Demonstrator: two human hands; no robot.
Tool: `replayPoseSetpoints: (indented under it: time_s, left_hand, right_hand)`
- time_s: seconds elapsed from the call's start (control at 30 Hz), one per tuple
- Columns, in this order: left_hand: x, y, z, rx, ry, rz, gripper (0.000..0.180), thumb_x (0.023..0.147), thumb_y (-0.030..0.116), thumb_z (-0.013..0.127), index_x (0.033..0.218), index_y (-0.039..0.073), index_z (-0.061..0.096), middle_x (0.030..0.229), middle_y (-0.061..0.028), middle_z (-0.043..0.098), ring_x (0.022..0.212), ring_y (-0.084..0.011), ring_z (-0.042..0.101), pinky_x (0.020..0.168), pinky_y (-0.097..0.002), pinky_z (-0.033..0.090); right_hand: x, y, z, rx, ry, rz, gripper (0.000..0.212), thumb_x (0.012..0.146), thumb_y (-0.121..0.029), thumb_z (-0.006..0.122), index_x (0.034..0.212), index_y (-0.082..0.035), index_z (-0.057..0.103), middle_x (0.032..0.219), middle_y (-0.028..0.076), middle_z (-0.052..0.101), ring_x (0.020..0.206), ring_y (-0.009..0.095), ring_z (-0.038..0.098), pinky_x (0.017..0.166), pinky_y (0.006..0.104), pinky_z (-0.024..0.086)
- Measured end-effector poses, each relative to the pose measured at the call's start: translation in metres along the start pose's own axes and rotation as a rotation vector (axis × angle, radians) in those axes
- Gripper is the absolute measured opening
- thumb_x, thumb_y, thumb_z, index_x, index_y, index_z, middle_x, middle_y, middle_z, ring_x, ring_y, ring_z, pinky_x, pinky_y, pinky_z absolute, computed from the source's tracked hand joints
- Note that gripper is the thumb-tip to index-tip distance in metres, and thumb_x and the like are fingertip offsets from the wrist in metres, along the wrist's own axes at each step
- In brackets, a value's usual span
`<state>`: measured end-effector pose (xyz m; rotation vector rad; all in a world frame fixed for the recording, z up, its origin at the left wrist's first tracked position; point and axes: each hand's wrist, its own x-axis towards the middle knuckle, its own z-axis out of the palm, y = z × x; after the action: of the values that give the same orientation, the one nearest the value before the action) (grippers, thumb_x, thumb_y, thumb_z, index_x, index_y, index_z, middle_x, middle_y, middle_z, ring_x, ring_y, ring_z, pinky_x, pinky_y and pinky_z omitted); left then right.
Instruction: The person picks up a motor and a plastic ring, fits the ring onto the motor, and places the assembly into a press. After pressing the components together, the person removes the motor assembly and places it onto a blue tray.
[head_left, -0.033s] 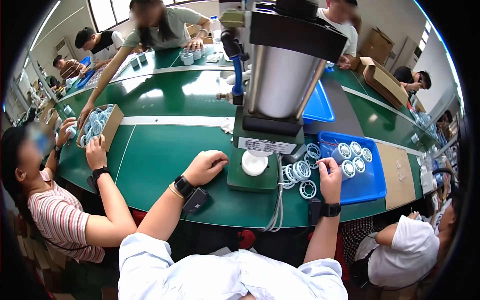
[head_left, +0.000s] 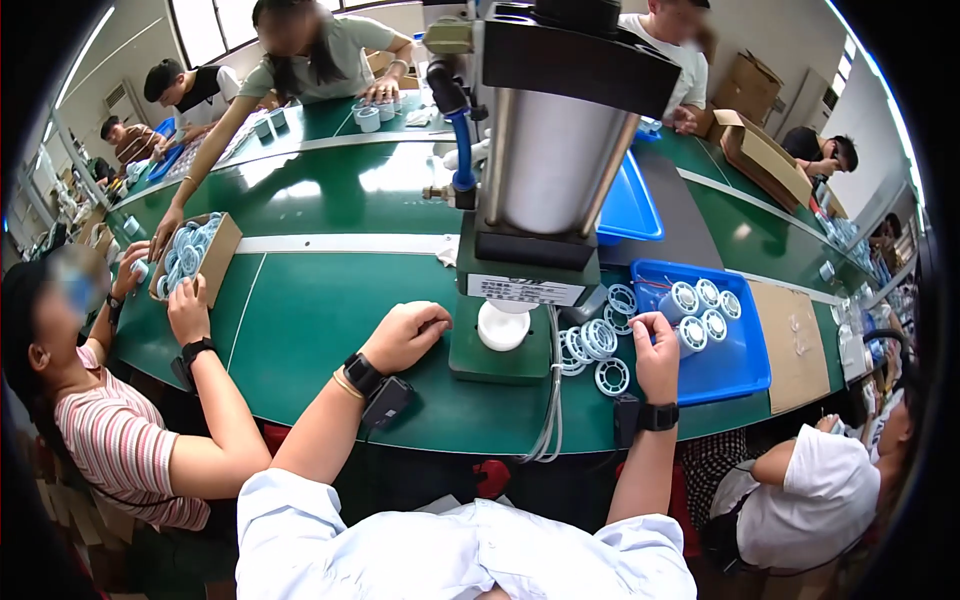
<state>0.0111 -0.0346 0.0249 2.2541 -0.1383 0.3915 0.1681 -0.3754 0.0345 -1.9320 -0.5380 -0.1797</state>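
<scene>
Sitting on the press's (head_left: 545, 165) base: a white cup (head_left: 503, 327), a bare hand either side.
Left hand (head_left: 405, 335), left of the press, curls its fingers together; right hand (head_left: 655, 355), right of it, near rings (head_left: 598, 340), has fingertips together, on what I cannot tell. Cables (head_left: 550, 410) run between press and rings; a blue tray (head_left: 742, 370) lies farther right. Green table (head_left: 320, 340) surrounds the press; windows (head_left: 235, 20) stand behind. Both poses match the earlier frame.
</scene>
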Motion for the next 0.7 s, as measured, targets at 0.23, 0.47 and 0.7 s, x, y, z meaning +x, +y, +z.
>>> replayPoseSetpoints:
  time_s: [0.23,0.47,0.7]
  left_hand:
    - [-0.0010,0.0027,-0.0006,-0.009,-0.046,-0.003,0.005,0.087,0.001,0.053,0.089,-0.002,0.057,0.077,-0.0111,0.058,0.071,-0.0223,0.058,0.066,-0.0308,0.047]
    - [-0.0002,0.0056,0.0010,0.008,-0.029,-0.023,0.004,0.087,0.000,0.053,0.090,-0.003,0.056,0.078,-0.0100,0.057,0.072,-0.0206,0.056,0.067,-0.0287,0.046]
    - [0.0017,0.0042,0.0010,0.036,-0.019,-0.010,0.004,0.087,0.000,0.054,0.089,-0.003,0.056,0.077,-0.0095,0.057,0.071,-0.0194,0.056,0.067,-0.0283,0.046]
  right_hand:
    - [0.0014,-0.0017,0.0004,0.029,-0.107,0.019,0.009,0.089,-0.010,0.056,0.087,-0.001,0.059,0.075,0.001,0.056,0.070,0.008,0.050,0.063,0.0226,0.041]
    - [0.0063,0.0009,-0.0042,-0.042,-0.086,-0.010,0.012,0.088,-0.013,0.058,0.087,-0.001,0.060,0.079,0.003,0.060,0.073,0.010,0.053,0.066,0.0248,0.043]
    - [0.0046,0.0023,-0.0013,0.010,-0.096,0.049,0.012,0.088,-0.013,0.058,0.087,-0.001,0.060,0.079,0.005,0.060,0.074,0.011,0.055,0.069,0.0256,0.044]
